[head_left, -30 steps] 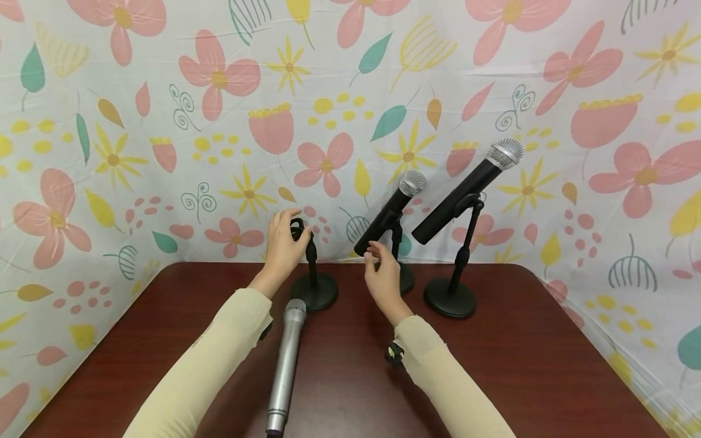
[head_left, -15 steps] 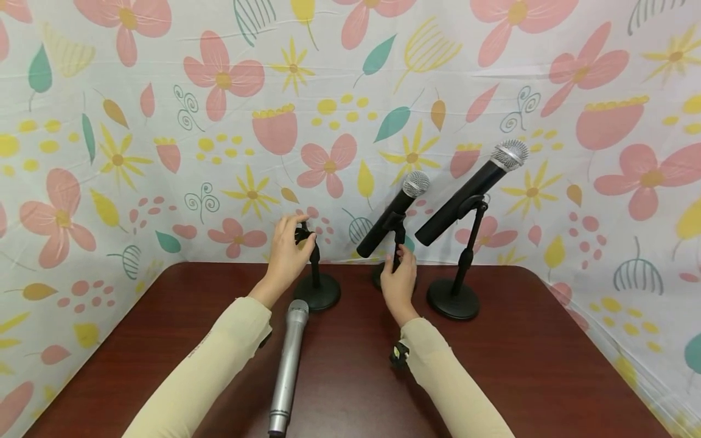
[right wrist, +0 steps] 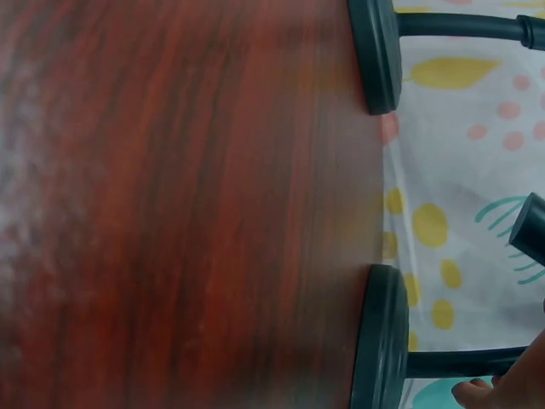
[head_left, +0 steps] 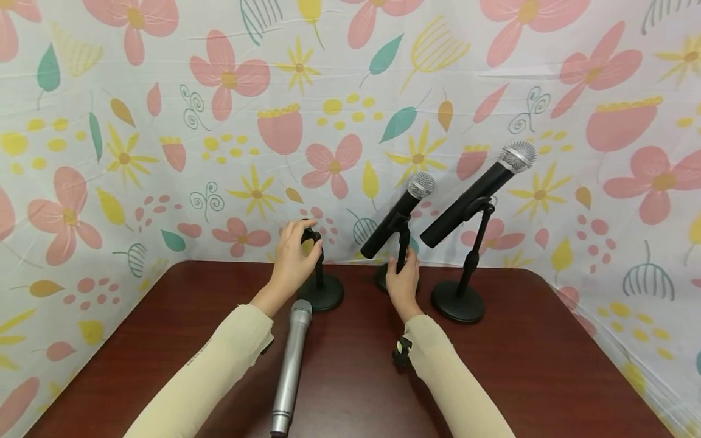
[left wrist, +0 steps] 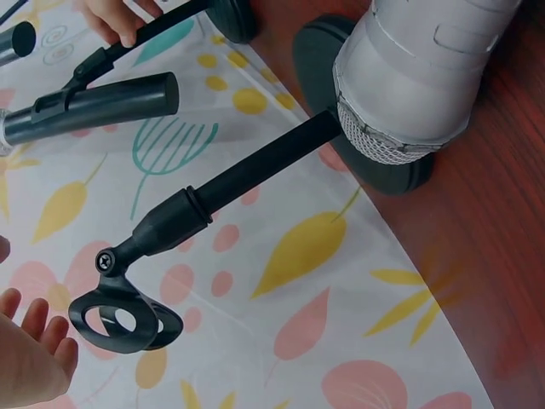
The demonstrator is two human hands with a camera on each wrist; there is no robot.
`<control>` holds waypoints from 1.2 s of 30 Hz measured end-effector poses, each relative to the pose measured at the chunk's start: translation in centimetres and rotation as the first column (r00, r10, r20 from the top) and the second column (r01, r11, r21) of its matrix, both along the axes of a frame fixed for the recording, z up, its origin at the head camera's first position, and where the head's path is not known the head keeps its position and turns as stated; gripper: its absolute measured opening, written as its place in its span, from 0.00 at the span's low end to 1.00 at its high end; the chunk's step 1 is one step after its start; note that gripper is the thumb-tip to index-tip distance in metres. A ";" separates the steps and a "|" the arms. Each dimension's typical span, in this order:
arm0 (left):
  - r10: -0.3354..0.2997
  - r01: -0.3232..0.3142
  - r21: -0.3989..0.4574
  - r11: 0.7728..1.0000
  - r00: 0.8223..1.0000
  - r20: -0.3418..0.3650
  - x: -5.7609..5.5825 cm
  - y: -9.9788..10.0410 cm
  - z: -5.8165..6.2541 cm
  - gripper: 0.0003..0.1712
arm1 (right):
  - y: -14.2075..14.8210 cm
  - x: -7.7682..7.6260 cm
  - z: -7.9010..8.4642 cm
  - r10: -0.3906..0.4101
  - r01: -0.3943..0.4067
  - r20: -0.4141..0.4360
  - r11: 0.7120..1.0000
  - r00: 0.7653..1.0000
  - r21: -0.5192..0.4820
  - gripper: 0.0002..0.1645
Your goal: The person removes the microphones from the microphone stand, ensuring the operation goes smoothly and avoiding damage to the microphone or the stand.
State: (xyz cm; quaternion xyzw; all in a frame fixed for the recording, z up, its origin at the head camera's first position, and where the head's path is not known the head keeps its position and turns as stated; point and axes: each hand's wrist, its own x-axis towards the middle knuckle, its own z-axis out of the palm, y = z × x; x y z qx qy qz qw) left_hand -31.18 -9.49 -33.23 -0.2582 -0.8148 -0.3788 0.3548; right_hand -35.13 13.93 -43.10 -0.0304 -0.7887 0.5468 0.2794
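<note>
My left hand [head_left: 292,258] is held at the holder clip of the left black microphone stand [head_left: 324,294]. In the left wrist view its loosely bent fingers [left wrist: 34,317] appear beside the clip [left wrist: 160,322], with a small gap between. My right hand [head_left: 402,283] grips the pole of the middle stand [head_left: 404,240], low down near the base. A black microphone [head_left: 387,226] with a silver head leans in that stand's clip. A silver microphone [head_left: 292,365] lies on the table in front of the left stand, its grille end close to the base.
To the right stands a taller microphone stand [head_left: 459,301], with another black microphone [head_left: 465,204] tilted in its clip. All the stands are near the back edge of the reddish-brown table [head_left: 350,377]. A flower-patterned cloth [head_left: 339,79] hangs right behind it.
My right hand has moved from beside the middle microphone's lower end to the stand's pole and closed round it. My left hand stays near the left clip. The view has shifted slightly.
</note>
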 end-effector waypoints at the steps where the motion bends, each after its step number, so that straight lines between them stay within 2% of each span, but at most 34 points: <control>1: 0.000 0.000 -0.002 1.000 1.000 -0.004 0.1 0.0 0.0 0.20 | 0.1 -0.1 -0.1 0.003 -0.003 0.004 1.000 1.000 0.001 0.33; 10: -0.012 0.012 0.005 1.000 1.000 -0.025 0.3 0.0 -0.2 0.21 | 0.4 -0.7 0.0 -0.020 0.020 -0.049 1.000 0.999 -0.005 0.31; 14: -0.016 0.016 0.000 1.000 0.999 -0.027 0.5 0.0 -0.2 0.20 | 0.6 -1.0 0.2 -0.047 0.043 -0.104 0.998 0.993 -0.039 0.26; 20: -0.050 0.051 0.018 0.999 0.998 -0.025 0.7 0.3 0.1 0.19 | 1.0 -1.5 0.4 -0.099 0.095 -0.185 0.995 0.978 -0.030 0.18; 26: -0.090 0.090 0.024 0.996 0.996 0.008 1.0 1.1 0.4 0.21 | 1.1 -1.5 0.5 -0.090 0.083 -0.187 0.995 0.978 -0.047 0.19; 36: -0.115 0.115 0.014 0.993 0.993 0.008 0.9 2.2 0.9 0.21 | 1.1 -1.5 0.7 -0.096 0.089 -0.148 0.995 0.984 -0.047 0.20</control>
